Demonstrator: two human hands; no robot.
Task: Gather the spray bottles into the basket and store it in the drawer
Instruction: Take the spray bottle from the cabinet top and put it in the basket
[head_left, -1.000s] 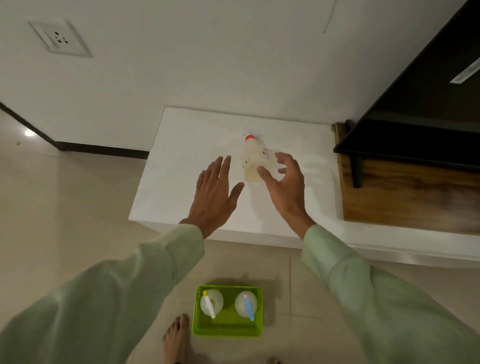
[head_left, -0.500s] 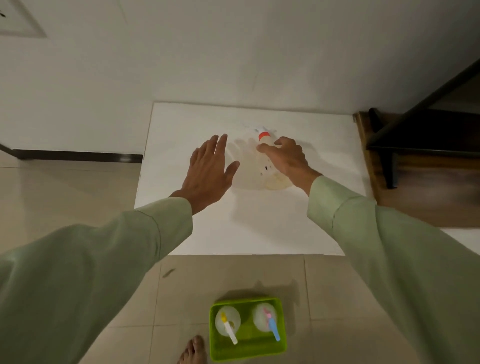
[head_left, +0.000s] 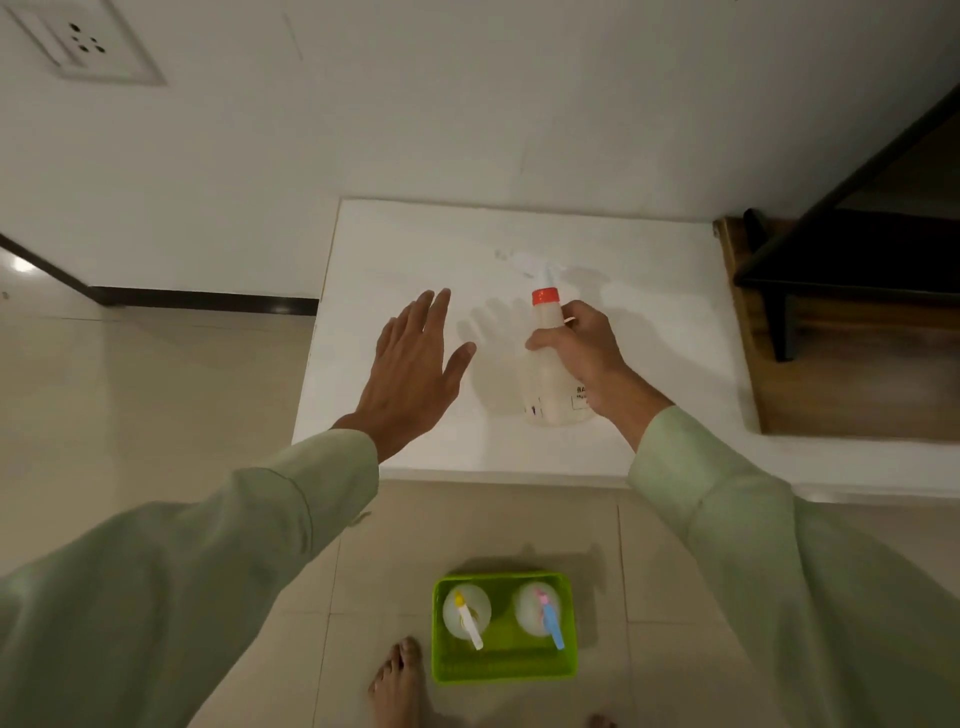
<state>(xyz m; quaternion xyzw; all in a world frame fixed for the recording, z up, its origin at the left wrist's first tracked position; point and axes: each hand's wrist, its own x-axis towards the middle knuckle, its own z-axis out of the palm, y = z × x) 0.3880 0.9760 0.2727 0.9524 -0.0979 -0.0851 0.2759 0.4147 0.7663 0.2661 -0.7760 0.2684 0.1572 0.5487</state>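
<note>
Right hand (head_left: 587, 358) wrapped round spray bottle (head_left: 550, 364), label half hidden; left hand (head_left: 415, 374) spread flat, empty

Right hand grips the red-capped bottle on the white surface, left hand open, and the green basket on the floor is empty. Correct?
Not quite. In the head view the green basket already holds two spray bottles; the rest stands.

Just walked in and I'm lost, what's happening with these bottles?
A person is collecting spray bottles. Their right hand grips a red-collared bottle on the white counter, while the left hand hovers open beside it. Two bottles already stand in the green basket on the floor.
</note>
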